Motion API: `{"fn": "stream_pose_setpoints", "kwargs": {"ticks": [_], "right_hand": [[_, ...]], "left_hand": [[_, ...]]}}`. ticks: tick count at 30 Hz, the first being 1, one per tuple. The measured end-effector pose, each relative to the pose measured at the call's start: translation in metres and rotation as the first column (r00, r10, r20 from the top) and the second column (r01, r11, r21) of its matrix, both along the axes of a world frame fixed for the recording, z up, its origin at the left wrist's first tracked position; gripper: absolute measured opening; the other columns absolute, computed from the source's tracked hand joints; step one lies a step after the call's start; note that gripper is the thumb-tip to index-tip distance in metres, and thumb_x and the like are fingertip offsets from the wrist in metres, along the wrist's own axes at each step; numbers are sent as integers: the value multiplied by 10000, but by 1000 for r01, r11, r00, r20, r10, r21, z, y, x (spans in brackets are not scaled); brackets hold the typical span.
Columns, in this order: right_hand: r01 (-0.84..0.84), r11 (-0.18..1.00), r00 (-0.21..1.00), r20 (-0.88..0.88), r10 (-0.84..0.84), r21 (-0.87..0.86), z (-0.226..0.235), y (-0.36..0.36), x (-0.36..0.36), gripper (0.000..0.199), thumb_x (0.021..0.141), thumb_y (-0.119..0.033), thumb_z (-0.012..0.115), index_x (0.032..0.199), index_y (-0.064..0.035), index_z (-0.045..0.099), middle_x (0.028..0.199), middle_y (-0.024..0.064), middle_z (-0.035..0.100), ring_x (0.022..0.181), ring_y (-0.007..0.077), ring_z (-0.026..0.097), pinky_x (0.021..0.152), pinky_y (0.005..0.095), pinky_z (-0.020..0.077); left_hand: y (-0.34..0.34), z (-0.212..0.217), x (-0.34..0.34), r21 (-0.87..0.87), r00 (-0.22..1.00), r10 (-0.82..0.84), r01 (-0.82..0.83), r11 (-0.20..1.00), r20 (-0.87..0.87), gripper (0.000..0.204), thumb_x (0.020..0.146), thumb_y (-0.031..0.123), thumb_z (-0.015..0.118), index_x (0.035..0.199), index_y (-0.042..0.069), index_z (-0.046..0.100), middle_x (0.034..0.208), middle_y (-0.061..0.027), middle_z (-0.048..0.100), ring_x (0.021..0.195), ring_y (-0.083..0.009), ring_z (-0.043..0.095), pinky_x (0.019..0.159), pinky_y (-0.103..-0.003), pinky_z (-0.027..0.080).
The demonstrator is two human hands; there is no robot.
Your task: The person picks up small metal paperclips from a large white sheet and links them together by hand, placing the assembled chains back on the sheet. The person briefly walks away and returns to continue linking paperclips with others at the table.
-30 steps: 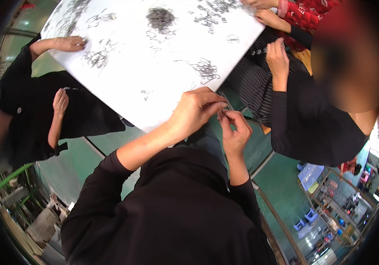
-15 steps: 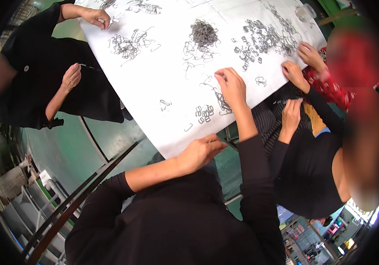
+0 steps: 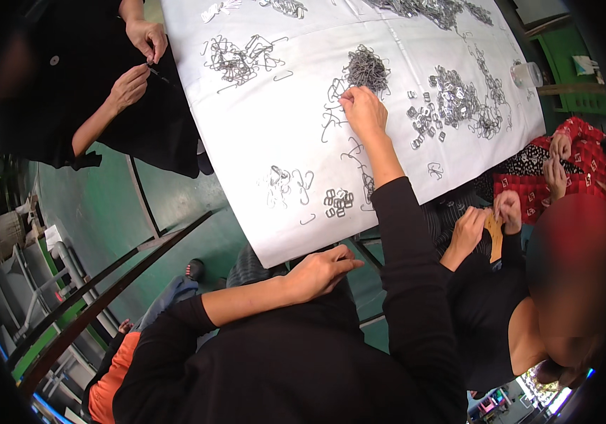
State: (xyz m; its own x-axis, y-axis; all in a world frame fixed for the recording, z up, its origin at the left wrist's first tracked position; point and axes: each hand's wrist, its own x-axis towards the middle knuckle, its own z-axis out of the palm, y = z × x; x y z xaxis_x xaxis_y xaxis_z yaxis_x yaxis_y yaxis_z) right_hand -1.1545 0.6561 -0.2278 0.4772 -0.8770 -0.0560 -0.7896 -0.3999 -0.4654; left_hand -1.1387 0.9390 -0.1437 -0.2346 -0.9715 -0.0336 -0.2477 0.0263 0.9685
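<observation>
My right hand [image 3: 363, 113] is stretched far out over the white sheet [image 3: 260, 191] that covers the table. Its fingertips pinch at bent wire hooks on the near edge of a dense pile of grey wire hooks [image 3: 368, 69]. Loose hooks [image 3: 349, 152] lie beside my wrist. At the near edge of the sheet rests my left hand [image 3: 320, 272], fingers curled together. Nothing visible shows in it. A small cluster of metal rings [image 3: 338, 201] and a scatter of thin hooks [image 3: 285, 185] lie between the two hands.
Further heaps of metal parts [image 3: 458, 99] and tangled hooks [image 3: 239, 56] lie on the sheet. One person in black [image 3: 130, 85] works at the far left. Two others sit at the right, hands [image 3: 472, 230] in their laps. A white cup [image 3: 527, 73] stands far right. Green floor and rails below left.
My right hand left my left hand near the table edge and reached forward across the sheet to the hook pile. My left hand stayed by the edge.
</observation>
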Motion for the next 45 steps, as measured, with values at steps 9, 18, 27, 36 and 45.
{"fn": "stream_pose_setpoints", "kwargs": {"ticks": [9, 18, 27, 36, 45], "right_hand": [[-50, 996, 989, -146, 39, -74, -9, 7, 5, 120, 865, -183, 630, 880, -66, 643, 992, 113, 628, 902, 324, 634, 766, 442, 491], [-11, 999, 999, -38, 12, 44, 0, 8, -9, 109, 846, -171, 646, 905, -79, 651, 987, 112, 628, 911, 313, 635, 776, 430, 496], [-34, 999, 996, 77, 36, -25, 25, 38, -23, 138, 882, -135, 614, 928, -8, 585, 952, 141, 627, 835, 306, 629, 737, 412, 492], [285, 820, 362, 736, -572, 497, 119, 226, -142, 326, 853, 29, 642, 1130, 43, 471, 900, 112, 629, 739, 140, 644, 613, 226, 526], [430, 673, 68, 722, -689, 602, 103, 269, -140, 263, 850, 4, 674, 1047, 20, 501, 873, 112, 636, 730, 131, 638, 646, 242, 542]], "left_hand": [[-1, -4, -2, -7, 1000, -2, 2, 1000, -20, 369, 808, -77, 613, 1150, 61, 638, 1010, -106, 576, 817, -297, 624, 698, -380, 514], [-2, -11, -4, 5, 999, -4, 4, 1000, -47, 235, 827, -61, 614, 1046, 25, 609, 1004, -115, 603, 883, -296, 641, 746, -355, 547], [-9, -11, -6, 9, 996, 47, -47, 999, -73, 189, 814, -61, 637, 981, 25, 613, 956, -108, 630, 846, -256, 663, 730, -327, 546], [-25, -11, -9, -6, 992, 78, -79, 997, -99, 135, 826, -29, 644, 953, 9, 622, 846, -132, 638, 742, -251, 661, 654, -333, 530], [-39, 4, -14, 7, 995, 6, -5, 1000, -98, 127, 835, -43, 639, 957, -10, 624, 928, -120, 678, 809, -210, 686, 676, -301, 567]]}}
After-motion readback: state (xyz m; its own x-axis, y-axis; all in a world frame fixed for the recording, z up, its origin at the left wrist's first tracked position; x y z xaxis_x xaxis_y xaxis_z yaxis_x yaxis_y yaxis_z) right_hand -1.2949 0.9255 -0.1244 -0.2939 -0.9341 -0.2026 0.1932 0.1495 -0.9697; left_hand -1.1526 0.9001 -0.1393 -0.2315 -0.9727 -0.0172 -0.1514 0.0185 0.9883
